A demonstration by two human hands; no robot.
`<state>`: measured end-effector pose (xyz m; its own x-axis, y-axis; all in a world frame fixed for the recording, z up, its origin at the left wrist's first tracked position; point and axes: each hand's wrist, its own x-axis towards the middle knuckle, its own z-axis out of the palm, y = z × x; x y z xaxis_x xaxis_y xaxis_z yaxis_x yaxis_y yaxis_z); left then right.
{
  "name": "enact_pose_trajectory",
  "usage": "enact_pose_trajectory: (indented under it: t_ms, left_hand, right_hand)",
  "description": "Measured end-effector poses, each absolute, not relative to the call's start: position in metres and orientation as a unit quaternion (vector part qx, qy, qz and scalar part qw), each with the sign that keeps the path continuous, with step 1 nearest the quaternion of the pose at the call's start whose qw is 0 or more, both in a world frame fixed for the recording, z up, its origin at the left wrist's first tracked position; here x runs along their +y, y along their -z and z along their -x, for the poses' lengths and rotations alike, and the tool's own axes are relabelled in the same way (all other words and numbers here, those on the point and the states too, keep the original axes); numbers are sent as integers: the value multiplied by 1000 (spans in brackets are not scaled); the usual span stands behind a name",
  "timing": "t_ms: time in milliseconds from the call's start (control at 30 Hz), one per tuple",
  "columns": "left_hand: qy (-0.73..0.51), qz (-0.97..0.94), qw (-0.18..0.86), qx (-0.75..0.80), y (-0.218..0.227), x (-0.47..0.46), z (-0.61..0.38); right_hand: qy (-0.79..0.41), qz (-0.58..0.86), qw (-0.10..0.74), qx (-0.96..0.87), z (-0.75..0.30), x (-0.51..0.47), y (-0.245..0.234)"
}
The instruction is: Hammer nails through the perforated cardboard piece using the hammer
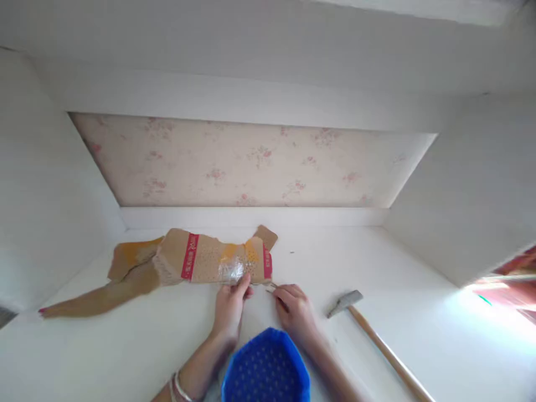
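Illegible lettering (pixel 190 258) on red-banded cardboard (pixel 209 259)

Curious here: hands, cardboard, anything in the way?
Left hand pinching cardboard by its near edge. Right hand at its right corner, grip unclear. Blue dotted object nearby; hammer rightward.

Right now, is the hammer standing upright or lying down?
Lying down: the hammer stretches along the white surface, its wooden handle slanting across it.

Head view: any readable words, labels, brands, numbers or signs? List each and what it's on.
Nothing clear enough to quote.
Left red band on the cardboard: pale characters, apparently Chinese, too blurred to read.
Right red band on the same cardboard: similar pale marks, too small and blurred to read.
Hammer: no lettering visible.
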<state>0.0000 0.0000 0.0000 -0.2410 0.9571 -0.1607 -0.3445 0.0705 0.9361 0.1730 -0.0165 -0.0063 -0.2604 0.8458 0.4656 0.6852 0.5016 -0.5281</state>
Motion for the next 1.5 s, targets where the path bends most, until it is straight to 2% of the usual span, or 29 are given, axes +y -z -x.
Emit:
enact_pose_trajectory:
  t_ms: [367, 667, 900, 1267, 1500]
  left_hand:
    - [-600, -322, 560, 472, -5, -3, -1]
    - [-575, -322, 640, 395, -15, -6, 0]
    - [-478, -400, 683, 382, -11, -13, -1]
    - [-442, -425, 693, 378, -21, -17, 0]
    - [-462, -490, 598, 435, -21, -16, 0]
  right_hand:
    - [-88, 498, 373, -777, -169, -18, 4]
    - [-76, 510, 416, -749, -168, -19, -9]
    - [-73, 461, 414, -781, -172, -21, -10]
    - [-82, 449, 459, -762, -172, -23, -8]
    - [-58, 421, 471, -773, -173, -23, -9]
